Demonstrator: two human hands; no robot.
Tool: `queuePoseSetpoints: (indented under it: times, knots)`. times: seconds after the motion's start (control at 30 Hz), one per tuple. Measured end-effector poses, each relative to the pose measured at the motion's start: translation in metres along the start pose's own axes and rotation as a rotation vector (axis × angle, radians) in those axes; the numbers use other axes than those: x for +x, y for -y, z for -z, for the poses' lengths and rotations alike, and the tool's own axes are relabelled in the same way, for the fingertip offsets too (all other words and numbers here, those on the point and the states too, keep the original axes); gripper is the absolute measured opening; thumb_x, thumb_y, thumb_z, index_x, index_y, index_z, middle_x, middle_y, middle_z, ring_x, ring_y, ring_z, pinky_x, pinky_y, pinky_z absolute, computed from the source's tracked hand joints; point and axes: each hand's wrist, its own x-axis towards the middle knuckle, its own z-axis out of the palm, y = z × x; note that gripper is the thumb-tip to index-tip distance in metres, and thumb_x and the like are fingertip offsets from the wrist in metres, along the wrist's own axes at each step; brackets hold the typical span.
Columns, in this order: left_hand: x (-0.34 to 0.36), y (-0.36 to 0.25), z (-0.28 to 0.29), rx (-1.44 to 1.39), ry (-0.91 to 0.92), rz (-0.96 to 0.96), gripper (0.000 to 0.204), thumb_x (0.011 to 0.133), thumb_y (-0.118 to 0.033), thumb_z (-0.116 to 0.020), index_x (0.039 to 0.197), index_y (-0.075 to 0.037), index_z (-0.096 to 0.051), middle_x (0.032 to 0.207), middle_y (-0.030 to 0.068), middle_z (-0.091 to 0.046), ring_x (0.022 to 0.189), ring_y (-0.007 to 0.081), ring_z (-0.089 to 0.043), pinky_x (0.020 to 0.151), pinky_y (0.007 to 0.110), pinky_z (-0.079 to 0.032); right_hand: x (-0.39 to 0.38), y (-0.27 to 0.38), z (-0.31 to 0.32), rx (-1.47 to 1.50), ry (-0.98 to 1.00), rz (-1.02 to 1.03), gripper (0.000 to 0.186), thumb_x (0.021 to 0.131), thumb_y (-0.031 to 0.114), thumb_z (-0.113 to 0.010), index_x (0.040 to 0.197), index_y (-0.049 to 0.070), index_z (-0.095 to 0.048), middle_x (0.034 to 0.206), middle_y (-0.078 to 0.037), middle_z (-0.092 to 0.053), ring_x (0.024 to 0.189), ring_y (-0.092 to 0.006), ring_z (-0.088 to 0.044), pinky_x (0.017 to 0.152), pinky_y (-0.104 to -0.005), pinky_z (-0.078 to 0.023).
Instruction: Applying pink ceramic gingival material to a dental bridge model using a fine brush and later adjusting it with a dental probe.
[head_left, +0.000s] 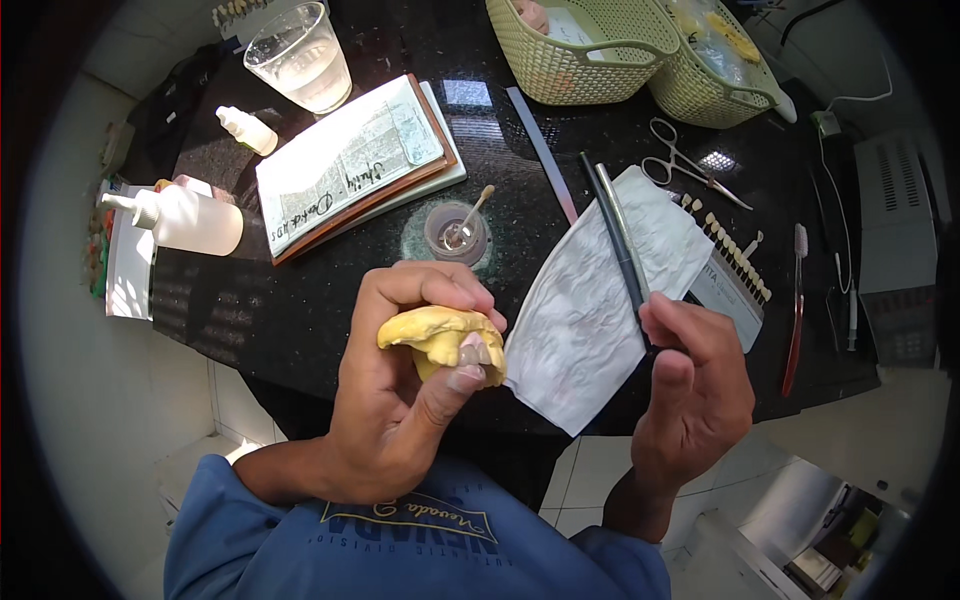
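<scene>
Holding centre stage, the left hand (pixel 375 420) is wrapped round a yellow dental model (pixel 430 325), which sits above the worktop's (pixel 290 330) near edge. Fingers curl over the far side, while the thumb comes up from 6 o'clock against the grey teeth (pixel 468 355); that brace probably steadies the piece and leaves most of its front in view.

Take everything clockwise from that model! At 12 o'clock, a small clear pot (pixel 437 232) with a stick leaning on its rim, presumably close by for easy dipping. At 2 o'clock, a black rod (pixel 612 225) and a silver rod (pixel 616 205) lie side by side across a white cloth (pixel 575 330), likely laid there to catch mess.

Over to 3 o'clock: the right hand (pixel 700 390), thumb and forefinger apart, right by the rods' lower ends. Is that grip closed on either one? Cannot tell; the fingers hide it. Beyond, the scissor-like clamp (pixel 685 170) and tooth-shade strip (pixel 735 255) sit off the near edge, perhaps to leave elbow room. Round at 10, a squeeze bottle (pixel 205 220) stands well apart.
</scene>
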Motion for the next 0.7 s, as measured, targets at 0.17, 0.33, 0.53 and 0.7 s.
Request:
queuePoseSetpoints:
  times: [0.17, 0.33, 0.53, 0.7]
  knots:
    - [-0.01, -0.012, 0.021, -0.177, -0.077, 0.008, 0.034, 0.092, -0.025, -0.051, 0.114, -0.006, -0.034, 0.107, 0.0125, -0.043, 0.099, 0.0184, -0.051, 0.081, 0.031, -0.049, 0.021, -0.006, 0.003, -0.369, 0.167, -0.027, 0.011, 0.078, 0.0, -0.066, 0.088, -0.001, -0.064, 0.078, -0.009, -0.061, 0.062, -0.0157, -0.059, 0.055, -0.0249, -0.046]
    - [-0.02, -0.009, 0.035, -0.424, -0.002, 0.001, 0.034, 0.091, -0.026, -0.053, 0.112, -0.006, -0.035, 0.107, 0.0128, -0.042, 0.098, 0.0193, -0.051, 0.078, 0.033, -0.049, 0.025, 0.003, -0.003, -0.406, 0.32, -0.053, 0.013, 0.075, 0.002, -0.068, 0.086, -0.001, -0.062, 0.078, -0.008, -0.059, 0.06, -0.0157, -0.059, 0.054, -0.0265, -0.046]
    - [-0.029, -0.001, 0.053, -0.269, 0.025, -0.25, 0.032, 0.09, -0.019, -0.055, 0.11, -0.006, -0.035, 0.109, 0.0133, -0.039, 0.099, 0.0191, -0.05, 0.082, 0.033, -0.048, 0.029, 0.022, -0.007, -0.648, 0.386, -0.051, 0.011, 0.078, 0.002, -0.066, 0.087, -0.001, -0.061, 0.078, -0.01, -0.059, 0.063, -0.0206, -0.061, 0.057, -0.0326, -0.047]
    - [-0.035, 0.001, 0.063, -0.236, -0.017, -0.371, 0.033, 0.087, -0.017, -0.059, 0.108, -0.008, -0.035, 0.107, 0.0129, -0.039, 0.1, 0.0198, -0.05, 0.082, 0.033, -0.049, 0.031, 0.026, -0.007, -0.64, 0.421, -0.056, 0.014, 0.078, -0.002, -0.063, 0.091, -0.001, -0.059, 0.079, -0.012, -0.06, 0.064, -0.0204, -0.061, 0.057, -0.0325, -0.047]
